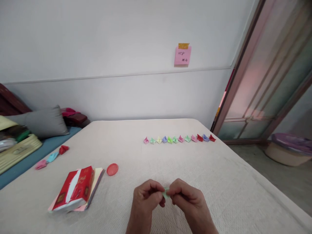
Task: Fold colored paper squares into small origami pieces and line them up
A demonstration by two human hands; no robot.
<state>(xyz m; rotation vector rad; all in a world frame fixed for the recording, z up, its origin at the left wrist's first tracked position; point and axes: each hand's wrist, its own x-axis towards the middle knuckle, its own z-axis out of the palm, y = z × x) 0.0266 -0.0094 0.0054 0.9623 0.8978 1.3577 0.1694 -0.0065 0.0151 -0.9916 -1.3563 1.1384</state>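
Observation:
Between my two hands is a small piece of light green folded paper (166,193), mostly hidden by the fingers. My left hand (148,197) pinches its left side between thumb and fingers. On the other side, my right hand (186,196) grips it in the same way. Both hands are just above the cloth-covered table (136,156), near its front edge. Farther back, a row of several small folded paper boats (175,139) in pink, green, yellow, blue and red runs to the right.
A red tissue pack (75,187) lies on coloured paper sheets (97,177) at the left. Beside it is a red round lid (112,169). Several folded paper pieces (52,157) sit along the left edge. A pink note (182,56) is taped to the wall.

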